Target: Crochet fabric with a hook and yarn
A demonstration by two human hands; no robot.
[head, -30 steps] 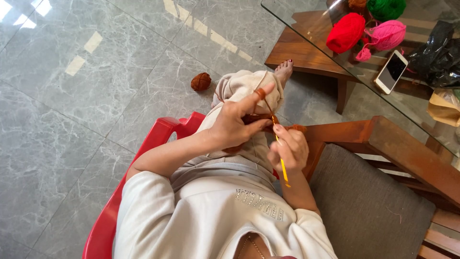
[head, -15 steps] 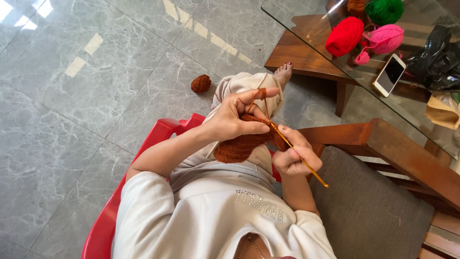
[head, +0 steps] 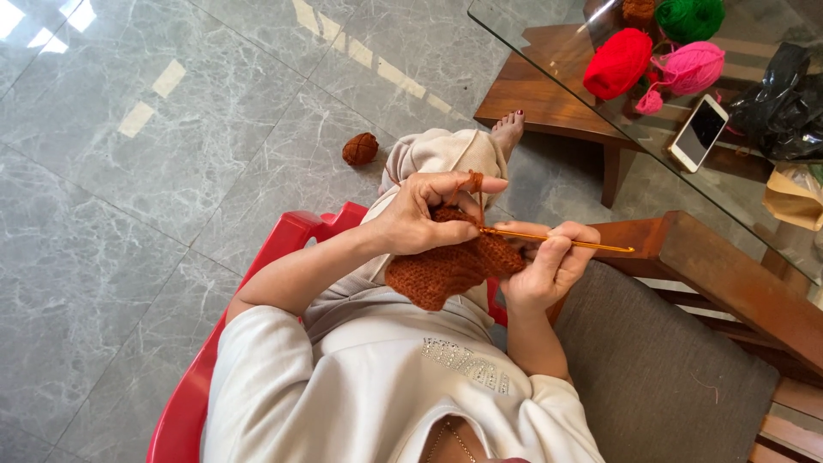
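Observation:
My left hand (head: 422, 214) pinches the top edge of a rust-brown crocheted piece (head: 446, 267) over my lap, with brown yarn wound around its forefinger. My right hand (head: 549, 264) grips a thin orange crochet hook (head: 557, 241) that lies nearly level, its tip in the piece by my left thumb. A strand of yarn runs from my forefinger toward a small brown yarn ball (head: 360, 148) on the floor ahead.
I sit on a red plastic chair (head: 283, 249). A wooden seat with a grey cushion (head: 651, 377) stands to my right. A glass table (head: 591, 103) ahead carries red (head: 617, 62), pink (head: 693, 67) and green (head: 690, 17) yarn balls, a phone (head: 699, 131) and a black bag (head: 784, 86).
The crochet hook has swung from pointing down to lying nearly level. My right hand has risen and turned; the brown piece now hangs more spread out under my left hand.

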